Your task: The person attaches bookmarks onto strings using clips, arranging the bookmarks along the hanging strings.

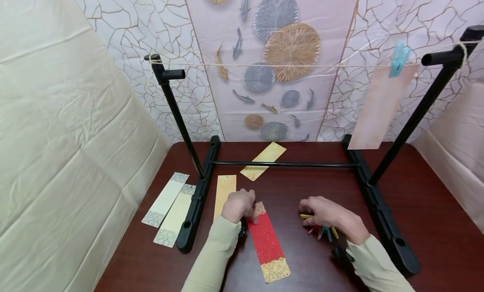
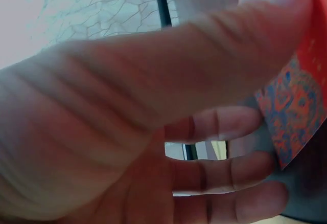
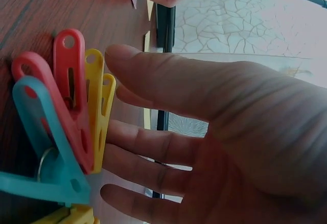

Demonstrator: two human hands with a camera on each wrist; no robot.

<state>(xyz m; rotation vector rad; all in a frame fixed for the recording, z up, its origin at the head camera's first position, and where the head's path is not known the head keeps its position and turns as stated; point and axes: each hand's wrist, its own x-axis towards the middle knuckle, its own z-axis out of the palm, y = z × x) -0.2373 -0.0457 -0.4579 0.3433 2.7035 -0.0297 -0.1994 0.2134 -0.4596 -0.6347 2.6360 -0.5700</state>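
The red card (image 1: 267, 237) with gold ends is low in the middle of the head view, slanting down to the right over the brown bench (image 1: 310, 178). The left hand (image 1: 239, 204) pinches its top end between thumb and fingers, its other fingers sticking out loosely. That arm comes up from the bottom edge, leaning right. Farther right, the right hand (image 1: 334, 216) is palm down, fingers loose and a bit bent, just beside the bunch of clips (image 3: 84, 127); I can't tell if they touch. Its arm reaches up and left from the lower right.
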